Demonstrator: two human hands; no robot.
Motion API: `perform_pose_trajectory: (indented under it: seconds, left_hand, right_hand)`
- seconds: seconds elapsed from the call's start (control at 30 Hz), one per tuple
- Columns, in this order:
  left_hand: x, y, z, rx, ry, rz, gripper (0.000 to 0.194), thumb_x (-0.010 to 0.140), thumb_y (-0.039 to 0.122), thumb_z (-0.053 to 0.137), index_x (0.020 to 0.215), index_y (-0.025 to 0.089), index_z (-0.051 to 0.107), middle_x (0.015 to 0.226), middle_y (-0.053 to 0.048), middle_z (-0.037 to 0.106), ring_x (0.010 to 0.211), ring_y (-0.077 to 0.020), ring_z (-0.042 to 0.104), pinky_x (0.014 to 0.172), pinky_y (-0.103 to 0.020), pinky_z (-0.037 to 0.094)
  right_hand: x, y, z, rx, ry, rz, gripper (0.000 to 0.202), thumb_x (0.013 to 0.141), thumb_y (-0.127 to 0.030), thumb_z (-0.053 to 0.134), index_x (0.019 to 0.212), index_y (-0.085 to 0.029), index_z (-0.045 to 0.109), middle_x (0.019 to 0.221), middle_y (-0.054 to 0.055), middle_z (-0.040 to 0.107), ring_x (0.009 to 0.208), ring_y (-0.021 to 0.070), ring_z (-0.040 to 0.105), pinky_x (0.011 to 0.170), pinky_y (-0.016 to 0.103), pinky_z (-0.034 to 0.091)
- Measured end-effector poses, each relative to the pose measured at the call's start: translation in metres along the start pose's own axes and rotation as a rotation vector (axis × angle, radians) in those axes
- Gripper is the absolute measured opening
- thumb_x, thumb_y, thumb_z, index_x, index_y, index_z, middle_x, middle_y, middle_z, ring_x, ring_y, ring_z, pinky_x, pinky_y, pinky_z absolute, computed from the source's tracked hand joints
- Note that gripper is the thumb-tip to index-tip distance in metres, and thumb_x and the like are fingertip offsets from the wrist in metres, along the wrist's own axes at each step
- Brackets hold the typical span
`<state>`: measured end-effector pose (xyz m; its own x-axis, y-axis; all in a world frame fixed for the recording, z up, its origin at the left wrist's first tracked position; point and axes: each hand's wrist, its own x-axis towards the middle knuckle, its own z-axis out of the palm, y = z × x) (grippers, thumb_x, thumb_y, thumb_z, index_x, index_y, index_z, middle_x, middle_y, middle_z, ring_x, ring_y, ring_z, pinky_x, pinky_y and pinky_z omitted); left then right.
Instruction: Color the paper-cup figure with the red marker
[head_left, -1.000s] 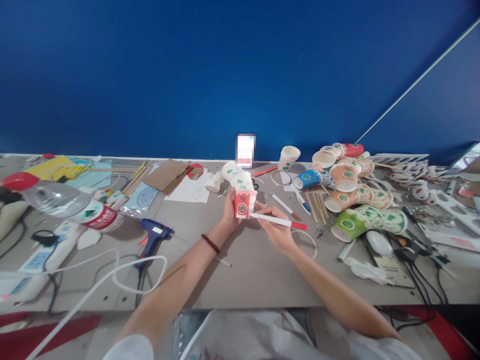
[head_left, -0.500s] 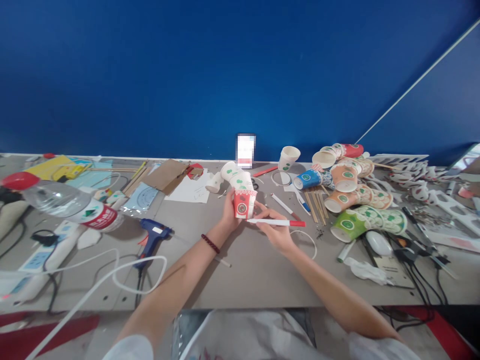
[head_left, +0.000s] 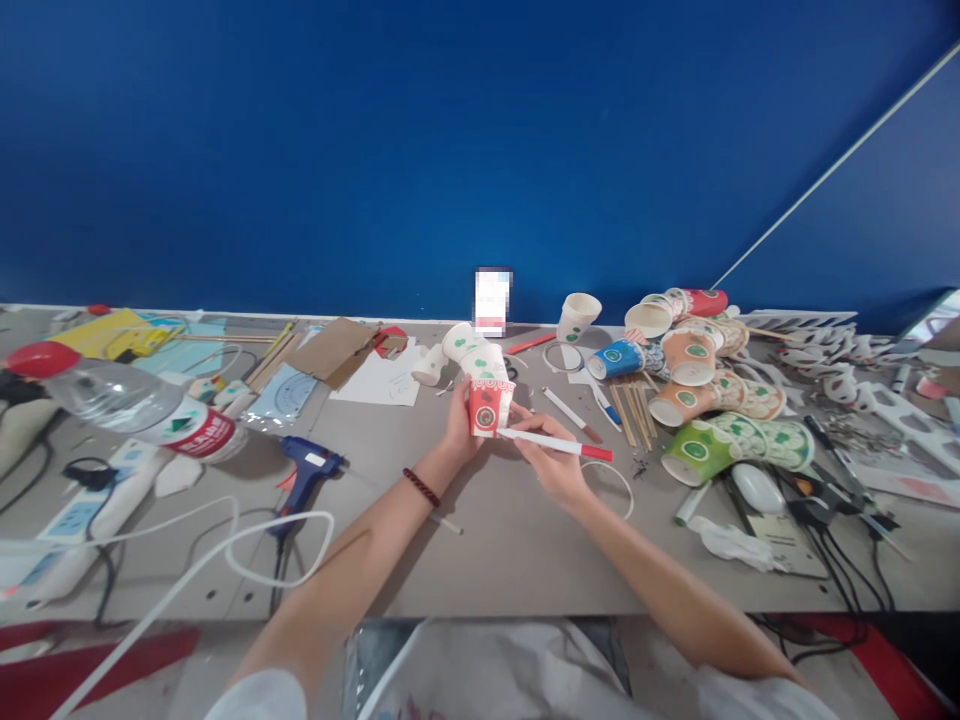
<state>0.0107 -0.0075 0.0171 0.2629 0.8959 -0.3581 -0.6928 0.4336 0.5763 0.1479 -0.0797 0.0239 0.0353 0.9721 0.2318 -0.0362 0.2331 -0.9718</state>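
My left hand [head_left: 459, 425] is wrapped round a red-and-white paper cup [head_left: 489, 410] with a round emblem on its side. Between the fingers of my right hand [head_left: 553, 462] is a white marker [head_left: 559, 442] with a red end, its tip at the lower right of the cup. Several white cups with green leaf prints [head_left: 472, 352] lie just behind the red one. To the right of them rest a white pen [head_left: 571, 413] and a blue-and-white marker [head_left: 606, 408].
A blue glue gun [head_left: 309, 475], a large water bottle [head_left: 142, 410] and a power strip [head_left: 94, 530] are at the left. Stacked paper cups [head_left: 697, 450] lie at the right beside wooden sticks [head_left: 637, 410]. A phone [head_left: 493, 300] leans against the blue wall.
The marker has tilted slightly, its red end dipping a little lower while its tip stays by the cup's lower edge. My left hand and the cup have barely moved.
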Motion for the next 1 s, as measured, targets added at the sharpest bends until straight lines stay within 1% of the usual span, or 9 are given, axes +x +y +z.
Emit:
perform_pose_trajectory:
  seconds: [0.1,0.13,0.17,0.27,0.33,0.53,0.6,0.77,1.0]
  left_hand:
    - [-0.0002,0.0006,0.0000,0.008,0.005,-0.005,0.050,0.092,0.054,0.045,0.088,0.011,0.070,0.070,-0.011,0.072,0.058,-0.0226,0.068,0.057,-0.033,0.055]
    - [-0.0002,0.0007,-0.0001,0.011,0.006,-0.010,0.050,0.092,0.055,0.045,0.088,0.011,0.070,0.069,-0.011,0.072,0.057,-0.0225,0.067,0.057,-0.033,0.055]
    - [-0.0001,0.0008,-0.0003,0.014,0.004,-0.013,0.051,0.091,0.056,0.046,0.088,0.011,0.070,0.069,-0.011,0.072,0.057,-0.0225,0.067,0.056,-0.033,0.055]
    - [0.0007,0.0006,-0.0012,0.015,-0.002,-0.017,0.052,0.091,0.057,0.047,0.092,0.010,0.070,0.069,-0.011,0.072,0.059,-0.0238,0.067,0.055,-0.033,0.054]
    - [0.0013,0.0002,-0.0016,0.008,0.005,-0.019,0.051,0.091,0.056,0.047,0.093,0.010,0.070,0.071,-0.012,0.072,0.062,-0.0247,0.069,0.057,-0.034,0.054]
    - [0.0016,-0.0002,-0.0009,0.007,0.009,-0.015,0.052,0.091,0.056,0.046,0.091,0.010,0.070,0.071,-0.012,0.072,0.059,-0.0241,0.067,0.059,-0.035,0.055]
    - [0.0015,0.0000,-0.0008,0.012,0.007,-0.017,0.053,0.091,0.056,0.046,0.091,0.009,0.070,0.071,-0.012,0.072,0.058,-0.0240,0.067,0.059,-0.035,0.055]
    - [0.0013,0.0005,-0.0011,0.009,0.006,-0.014,0.052,0.090,0.059,0.050,0.095,0.011,0.070,0.071,-0.011,0.072,0.063,-0.0250,0.069,0.057,-0.034,0.056]
    - [0.0024,-0.0007,-0.0017,-0.002,0.010,0.002,0.049,0.091,0.055,0.049,0.090,0.011,0.070,0.071,-0.011,0.072,0.060,-0.0232,0.068,0.059,-0.034,0.055]
  right_hand:
    - [-0.0008,-0.0009,0.0000,0.008,-0.039,0.025,0.019,0.078,-0.041,0.077,0.074,-0.023,0.071,0.109,0.012,0.078,0.126,0.0346,0.063,0.090,0.043,0.056]
    - [-0.0008,-0.0006,-0.0001,0.016,-0.047,0.027,0.019,0.078,-0.041,0.076,0.074,-0.023,0.071,0.110,0.012,0.078,0.127,0.0348,0.063,0.088,0.043,0.056]
    - [-0.0007,0.0000,-0.0004,0.021,-0.048,0.022,0.018,0.078,-0.041,0.076,0.074,-0.024,0.071,0.108,0.012,0.078,0.126,0.0346,0.063,0.089,0.043,0.056]
    - [0.0003,0.0028,-0.0015,0.020,-0.018,-0.009,0.016,0.079,-0.040,0.077,0.079,-0.026,0.072,0.093,0.008,0.078,0.122,0.0333,0.066,0.098,0.047,0.052]
    - [0.0007,0.0040,-0.0021,0.022,-0.002,-0.020,0.015,0.080,-0.041,0.077,0.081,-0.026,0.073,0.089,0.007,0.078,0.123,0.0331,0.066,0.101,0.048,0.050]
    - [-0.0011,0.0021,-0.0017,0.019,-0.052,0.020,0.019,0.079,-0.043,0.077,0.075,-0.025,0.072,0.103,0.011,0.079,0.125,0.0348,0.064,0.095,0.047,0.054]
    - [-0.0016,0.0020,-0.0014,0.012,-0.051,0.026,0.019,0.079,-0.043,0.077,0.076,-0.024,0.072,0.103,0.011,0.079,0.126,0.0347,0.063,0.094,0.046,0.055]
    - [-0.0009,0.0038,-0.0010,0.008,0.003,-0.009,0.017,0.080,-0.041,0.076,0.081,-0.025,0.072,0.095,0.009,0.078,0.121,0.0329,0.067,0.097,0.046,0.053]
    - [-0.0012,0.0027,-0.0019,0.003,-0.045,0.023,0.019,0.078,-0.042,0.077,0.076,-0.024,0.071,0.104,0.011,0.078,0.115,0.0331,0.069,0.093,0.046,0.054]
